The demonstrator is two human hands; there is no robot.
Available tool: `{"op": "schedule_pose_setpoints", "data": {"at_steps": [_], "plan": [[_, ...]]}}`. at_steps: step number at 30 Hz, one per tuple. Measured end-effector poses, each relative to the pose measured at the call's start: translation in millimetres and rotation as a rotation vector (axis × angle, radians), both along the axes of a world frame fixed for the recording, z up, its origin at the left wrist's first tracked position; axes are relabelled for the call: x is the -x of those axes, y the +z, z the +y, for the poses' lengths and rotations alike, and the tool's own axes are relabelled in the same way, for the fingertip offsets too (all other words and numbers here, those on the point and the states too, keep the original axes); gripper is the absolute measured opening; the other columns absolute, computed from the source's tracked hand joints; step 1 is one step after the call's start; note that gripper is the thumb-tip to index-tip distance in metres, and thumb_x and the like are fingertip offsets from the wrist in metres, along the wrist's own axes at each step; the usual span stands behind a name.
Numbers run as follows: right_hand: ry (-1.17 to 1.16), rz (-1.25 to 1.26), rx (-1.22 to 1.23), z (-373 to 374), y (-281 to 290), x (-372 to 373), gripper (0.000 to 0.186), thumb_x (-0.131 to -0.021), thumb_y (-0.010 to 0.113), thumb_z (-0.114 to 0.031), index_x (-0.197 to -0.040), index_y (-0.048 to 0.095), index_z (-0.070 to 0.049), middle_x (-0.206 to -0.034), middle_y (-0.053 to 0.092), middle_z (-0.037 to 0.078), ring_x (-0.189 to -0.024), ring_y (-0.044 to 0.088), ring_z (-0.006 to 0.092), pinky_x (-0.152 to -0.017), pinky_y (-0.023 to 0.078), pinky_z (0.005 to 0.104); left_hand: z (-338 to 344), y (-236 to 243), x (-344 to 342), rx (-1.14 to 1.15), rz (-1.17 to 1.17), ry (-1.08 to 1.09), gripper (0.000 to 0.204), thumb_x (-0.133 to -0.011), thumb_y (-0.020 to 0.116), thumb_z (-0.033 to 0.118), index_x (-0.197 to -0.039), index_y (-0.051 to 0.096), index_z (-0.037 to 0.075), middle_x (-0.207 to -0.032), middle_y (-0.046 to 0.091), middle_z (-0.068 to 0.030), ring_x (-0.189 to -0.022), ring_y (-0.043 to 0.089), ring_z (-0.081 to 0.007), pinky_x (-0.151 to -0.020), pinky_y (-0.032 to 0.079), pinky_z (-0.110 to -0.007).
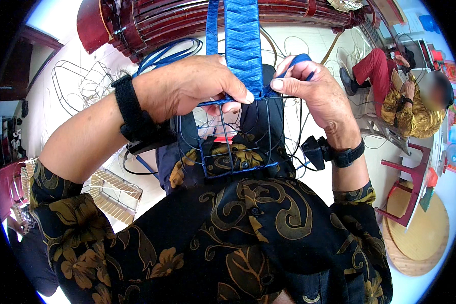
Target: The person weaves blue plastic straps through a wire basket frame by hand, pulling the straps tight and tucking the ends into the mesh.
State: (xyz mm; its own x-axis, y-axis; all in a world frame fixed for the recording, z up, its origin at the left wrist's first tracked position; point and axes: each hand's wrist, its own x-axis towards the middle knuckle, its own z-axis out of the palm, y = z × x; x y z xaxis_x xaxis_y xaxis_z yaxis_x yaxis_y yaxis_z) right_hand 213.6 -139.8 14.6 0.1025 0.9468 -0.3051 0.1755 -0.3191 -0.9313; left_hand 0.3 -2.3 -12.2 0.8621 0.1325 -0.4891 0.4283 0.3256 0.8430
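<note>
A black wire frame (229,142) rests over my lap, with blue strip wound along parts of its bars. A wide woven blue band (243,45) rises from its far bar, beside a narrower blue strip. My left hand (213,83) is closed on that far bar at the band's lower left, thumb pressed there and fingertips beneath. My right hand (306,83) pinches a looped blue strip (299,63) at the band's right, by the same bar. The underside of each grip is partly hidden.
Beyond are a red wooden bench (152,23), loose coils of blue strip (162,53) and wire frames. A seated person (410,109) works at the right, near a red stool (405,185) and round boards (415,238). A pale woven frame (111,192) lies at the left.
</note>
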Motion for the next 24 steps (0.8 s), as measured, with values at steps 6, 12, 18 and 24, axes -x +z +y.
{"op": "schedule_pose_setpoints", "data": {"at_steps": [6, 12, 18, 24], "plan": [[0.029, -0.24, -0.136, 2, 26, 12, 0.013, -0.089, 0.079, -0.014, -0.086, 0.076, -0.001, -0.083, 0.066, -0.002, -0.077, 0.058, 0.0061, -0.07, 0.046, 0.0234, -2, -3, -3, -0.003, 0.001, 0.021, 0.009, -0.087, 0.071, 0.008, -0.08, 0.066, 0.006, -0.064, 0.062, -0.001, -0.056, 0.053, -0.0086, -0.055, 0.041, -0.026], [-0.06, -0.219, -0.195, -6, 29, 19, 0.01, -0.089, 0.077, -0.011, -0.093, 0.073, -0.003, -0.087, 0.068, 0.0, -0.084, 0.06, 0.0088, -0.079, 0.046, 0.0254, -2, 4, -2, 0.011, 0.033, 0.035, 0.009, -0.086, 0.072, 0.007, -0.079, 0.066, 0.006, -0.064, 0.062, -0.0018, -0.053, 0.052, -0.0085, -0.053, 0.04, -0.026], [-0.1, -0.289, -0.31, -15, 21, 21, 0.008, -0.09, 0.076, -0.01, -0.093, 0.073, -0.003, -0.089, 0.069, 0.001, -0.089, 0.061, 0.0091, -0.081, 0.048, 0.0258, -1, 7, -4, 0.016, 0.048, 0.024, 0.01, -0.087, 0.071, 0.01, -0.078, 0.066, 0.008, -0.063, 0.062, -0.0011, -0.053, 0.053, -0.008, -0.051, 0.038, -0.024], [0.196, -0.994, -0.66, -9, 39, 24, 0.014, -0.079, 0.083, -0.011, -0.088, 0.074, -0.006, -0.088, 0.072, 0.004, -0.09, 0.066, 0.0208, -0.082, 0.049, 0.0347, -1, 5, -7, -0.009, 0.082, 0.039, 0.006, -0.085, 0.071, 0.01, -0.081, 0.068, 0.01, -0.063, 0.062, 0.0002, -0.053, 0.054, -0.0084, -0.051, 0.039, -0.024]]}}
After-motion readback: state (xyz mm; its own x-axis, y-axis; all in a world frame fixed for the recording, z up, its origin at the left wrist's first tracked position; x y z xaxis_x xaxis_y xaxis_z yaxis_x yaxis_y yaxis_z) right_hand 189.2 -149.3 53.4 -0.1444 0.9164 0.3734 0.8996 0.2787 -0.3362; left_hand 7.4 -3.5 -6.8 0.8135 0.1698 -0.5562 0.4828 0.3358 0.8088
